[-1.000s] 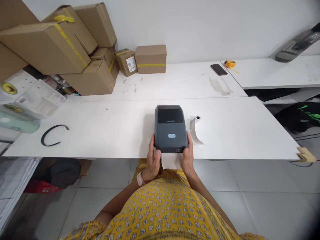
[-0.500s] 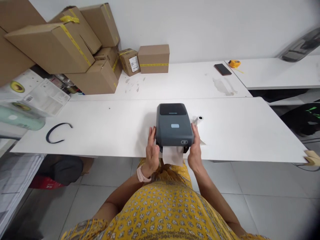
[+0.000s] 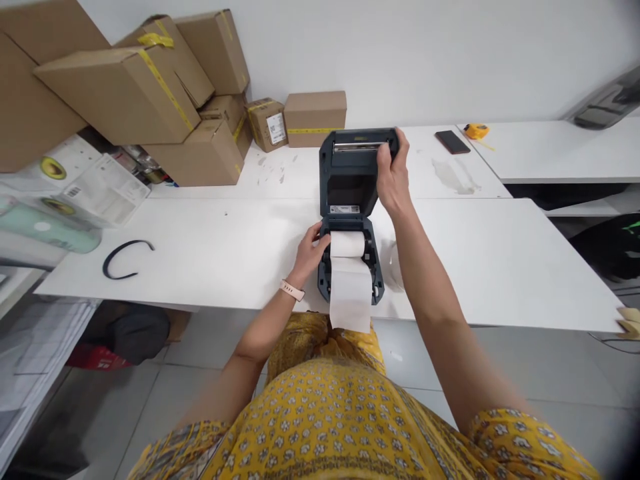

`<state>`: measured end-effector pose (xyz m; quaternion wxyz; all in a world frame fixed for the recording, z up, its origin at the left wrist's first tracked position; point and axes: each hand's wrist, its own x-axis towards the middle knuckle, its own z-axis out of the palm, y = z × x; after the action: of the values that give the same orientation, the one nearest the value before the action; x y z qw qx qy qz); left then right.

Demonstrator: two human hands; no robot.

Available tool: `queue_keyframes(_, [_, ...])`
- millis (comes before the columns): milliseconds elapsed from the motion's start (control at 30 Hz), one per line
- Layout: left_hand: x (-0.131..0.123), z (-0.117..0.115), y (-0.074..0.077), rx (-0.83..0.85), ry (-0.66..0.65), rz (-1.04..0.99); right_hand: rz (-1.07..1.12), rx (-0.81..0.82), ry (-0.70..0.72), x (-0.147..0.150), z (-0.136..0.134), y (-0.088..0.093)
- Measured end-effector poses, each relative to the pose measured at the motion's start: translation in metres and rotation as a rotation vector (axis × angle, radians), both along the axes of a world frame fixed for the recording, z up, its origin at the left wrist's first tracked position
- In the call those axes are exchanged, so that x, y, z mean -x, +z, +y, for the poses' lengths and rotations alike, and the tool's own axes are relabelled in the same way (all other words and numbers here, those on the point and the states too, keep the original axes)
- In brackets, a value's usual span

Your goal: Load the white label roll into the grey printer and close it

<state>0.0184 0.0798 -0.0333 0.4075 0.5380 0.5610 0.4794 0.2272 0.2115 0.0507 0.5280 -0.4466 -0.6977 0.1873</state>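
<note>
A dark grey label printer (image 3: 324, 273) stands near the front edge of the white table with its lid (image 3: 351, 189) swung up. In its bay sits a white paper roll (image 3: 347, 244), and a paper strip (image 3: 350, 293) from it hangs over the printer's front. My right hand (image 3: 393, 177) grips the upper right corner of the raised lid, thumb on the inner side. At the base's left wall, beside the roll, my left hand (image 3: 311, 253) holds on with its fingers bent over the rim. Something whitish (image 3: 395, 265) is partly hidden behind my right forearm.
Cardboard boxes (image 3: 190, 157) are stacked at the back left. A black headband (image 3: 120, 260) lies on the left, near a mint-green cylinder (image 3: 55, 225). A phone (image 3: 453, 142) and a yellow tape measure (image 3: 476, 131) lie at the back right.
The printer's lid has gone from closed to raised, exposing the paper roll. My right hand moved up and away with the lid; my left moved farther back along the printer's side.
</note>
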Motion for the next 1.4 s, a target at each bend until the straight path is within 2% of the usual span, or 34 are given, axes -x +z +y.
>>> queue_keyframes(100, [0.002, -0.013, -0.004, 0.032, -0.064, 0.049, -0.028, 0.012, 0.022, -0.005, 0.018, 0.001])
queue_keyframes(167, [0.006, -0.018, 0.002, 0.085, -0.104, 0.119, -0.025, 0.003, 0.030, -0.011, 0.011, 0.005])
queue_keyframes(233, [0.008, -0.020, 0.012, 0.135, -0.131, 0.254, -0.005, -0.054, -0.028, -0.015, -0.011, 0.009])
queue_keyframes(333, [0.005, -0.019, 0.028, 0.171, -0.109, 0.521, 0.038, -0.177, -0.193, -0.014, -0.058, 0.009])
queue_keyframes(367, [0.003, -0.018, 0.031, 0.171, -0.094, 0.600, 0.017, -0.176, -0.186, -0.012, -0.072, 0.007])
queue_keyframes(400, [0.002, -0.017, 0.033, 0.173, -0.084, 0.666, -0.035, -0.147, -0.131, -0.009, -0.084, 0.003])
queue_keyframes(500, [-0.002, -0.016, 0.033, 0.205, -0.097, 0.773, -0.297, 0.027, 0.181, -0.001, -0.102, -0.007])
queue_keyframes(533, [-0.002, -0.016, 0.032, 0.215, -0.104, 0.787, -0.361, 0.065, 0.247, 0.001, -0.102, -0.008])
queue_keyframes(600, [-0.001, -0.016, 0.029, 0.219, -0.114, 0.789, -0.401, 0.102, 0.288, 0.003, -0.098, -0.006])
queue_keyframes(800, [0.001, -0.016, 0.026, 0.192, -0.112, 0.668, -0.186, 0.268, 0.388, 0.004, -0.073, 0.013])
queue_keyframes(900, [0.001, -0.015, 0.024, 0.170, -0.108, 0.633, -0.074, 0.223, 0.357, 0.010, -0.052, 0.009])
queue_keyframes(1000, [0.002, -0.014, 0.021, 0.163, -0.105, 0.623, -0.052, 0.181, 0.353, 0.015, -0.032, 0.003])
queue_keyframes(1100, [0.004, -0.012, 0.018, 0.166, -0.111, 0.635, -0.055, 0.183, 0.382, 0.016, -0.025, 0.002])
queue_keyframes(1267, [0.005, -0.012, 0.017, 0.162, -0.124, 0.661, -0.163, 0.303, 0.399, 0.007, -0.033, 0.009])
queue_keyframes(1400, [0.003, -0.014, 0.020, 0.183, -0.119, 0.638, -0.475, 0.484, 0.648, 0.007, -0.045, 0.007])
